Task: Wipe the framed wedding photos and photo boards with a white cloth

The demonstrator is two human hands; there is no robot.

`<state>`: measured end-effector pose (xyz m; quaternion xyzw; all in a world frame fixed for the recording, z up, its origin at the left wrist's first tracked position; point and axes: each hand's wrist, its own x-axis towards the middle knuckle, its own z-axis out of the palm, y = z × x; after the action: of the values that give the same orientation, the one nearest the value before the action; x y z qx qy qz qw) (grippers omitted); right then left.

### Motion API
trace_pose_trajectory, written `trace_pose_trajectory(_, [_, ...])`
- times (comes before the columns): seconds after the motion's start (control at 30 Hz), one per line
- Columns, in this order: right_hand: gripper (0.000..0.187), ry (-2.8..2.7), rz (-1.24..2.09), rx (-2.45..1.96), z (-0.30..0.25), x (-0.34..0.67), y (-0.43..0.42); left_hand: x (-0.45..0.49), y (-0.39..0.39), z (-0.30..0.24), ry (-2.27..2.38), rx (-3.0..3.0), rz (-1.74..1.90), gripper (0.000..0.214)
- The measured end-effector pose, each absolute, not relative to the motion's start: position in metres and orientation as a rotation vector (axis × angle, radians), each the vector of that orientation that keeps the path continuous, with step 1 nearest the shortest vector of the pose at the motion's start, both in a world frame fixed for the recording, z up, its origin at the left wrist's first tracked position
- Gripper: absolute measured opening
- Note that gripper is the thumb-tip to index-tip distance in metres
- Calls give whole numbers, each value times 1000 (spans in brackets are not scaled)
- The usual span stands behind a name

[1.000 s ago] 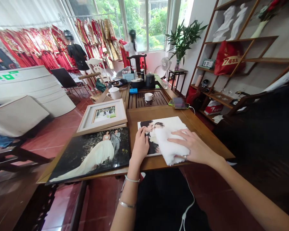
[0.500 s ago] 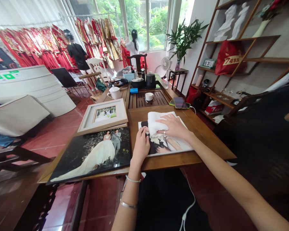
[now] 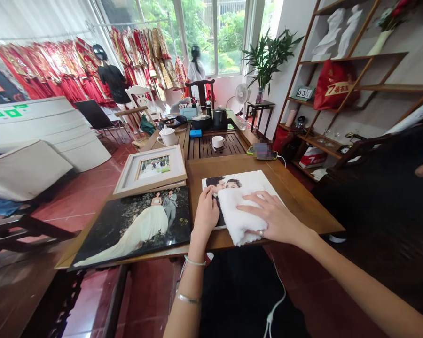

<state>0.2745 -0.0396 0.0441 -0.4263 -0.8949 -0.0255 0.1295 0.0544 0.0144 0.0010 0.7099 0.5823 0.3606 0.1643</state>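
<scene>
A white-bordered wedding photo print [image 3: 254, 180] lies flat on the wooden table [image 3: 303, 197] in front of me. My right hand [image 3: 273, 218] lies flat with fingers spread on a folded white cloth [image 3: 234, 213], pressing it onto the near part of the print. My left hand [image 3: 206, 211] rests fingers-down on the print's left edge, pinning it to the table. Both hands are apart by the width of the cloth.
A large dark wedding print [image 3: 134, 225] and a white framed photo [image 3: 151, 169] lie to the left. Beyond are a tea tray with a cup [image 3: 217, 141], a teapot [image 3: 167, 135], kettles and a phone [image 3: 262, 151]. Shelves stand right; two people stand by red garments far back.
My right hand slid the cloth from the near edge up to the far end of the print, then back down to the near part. My left hand stayed put.
</scene>
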Motion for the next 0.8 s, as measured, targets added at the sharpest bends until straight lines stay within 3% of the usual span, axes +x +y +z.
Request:
trace_pose_trajectory(0.23, [53,-2483,-46,-1485,47,255,19,56,20,15,1703,2069,968,45])
trace_pose_trajectory(0.47, [57,-2586,103,-1342,60,228,66,51,29,35,1831,1991,838,38])
trace_pose_trajectory(0.8, [49,-2565,44,-1384,56,201,14,55,29,33,1920,1788,1125,41])
